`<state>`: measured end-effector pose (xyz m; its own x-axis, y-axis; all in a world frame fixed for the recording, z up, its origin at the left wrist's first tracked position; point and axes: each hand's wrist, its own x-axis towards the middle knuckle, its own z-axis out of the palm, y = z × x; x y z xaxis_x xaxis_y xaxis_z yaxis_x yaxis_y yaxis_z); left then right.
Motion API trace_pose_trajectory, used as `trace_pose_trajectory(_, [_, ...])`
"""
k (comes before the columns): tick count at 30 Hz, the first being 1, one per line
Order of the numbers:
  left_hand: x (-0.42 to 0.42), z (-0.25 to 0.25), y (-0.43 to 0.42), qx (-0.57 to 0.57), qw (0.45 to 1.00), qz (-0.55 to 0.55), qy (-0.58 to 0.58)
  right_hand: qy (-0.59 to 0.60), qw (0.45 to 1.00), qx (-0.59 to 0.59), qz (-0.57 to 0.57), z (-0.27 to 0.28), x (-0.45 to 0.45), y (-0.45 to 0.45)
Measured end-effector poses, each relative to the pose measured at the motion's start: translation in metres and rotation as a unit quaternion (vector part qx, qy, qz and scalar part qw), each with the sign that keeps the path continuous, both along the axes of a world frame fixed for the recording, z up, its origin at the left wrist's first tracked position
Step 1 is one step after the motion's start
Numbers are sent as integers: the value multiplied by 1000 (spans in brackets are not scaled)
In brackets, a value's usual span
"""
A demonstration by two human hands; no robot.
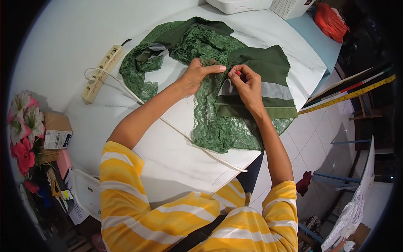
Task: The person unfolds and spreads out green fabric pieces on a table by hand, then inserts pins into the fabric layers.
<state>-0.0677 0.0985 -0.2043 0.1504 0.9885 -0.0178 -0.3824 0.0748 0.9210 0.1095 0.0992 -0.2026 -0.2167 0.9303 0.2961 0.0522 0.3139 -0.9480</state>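
Green lace fabric (210, 126) with plain dark green panels (268, 63) is spread over the white table. A pale grey strip (277, 90) crosses the panel on the right. My left hand (199, 75) pinches the lace near the middle, its thumb pointing right. Just beside it, my right hand (247, 84) is closed around a small red item (238, 73) at the edge of the plain panel. The fingers hide most of that item.
A power strip (102, 74) with a white cable (168, 124) lies at the left; the cable runs under the fabric's edge. Artificial flowers (25, 122) and a cardboard box (56, 128) stand far left. Yellow measuring tapes (348, 94) hang at the right, below a red bag (329, 22).
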Motion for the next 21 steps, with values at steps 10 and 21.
trace_pose_trajectory(10, [-1, 2, -1, -25, 1000, -4, 7, 6, 999, 42, -30, 0, -2, -3])
trace_pose_trajectory(21, [0, 0, -1, 3, 1000, -9, 17, -80, 993, 89, -23, -9, 1, 2])
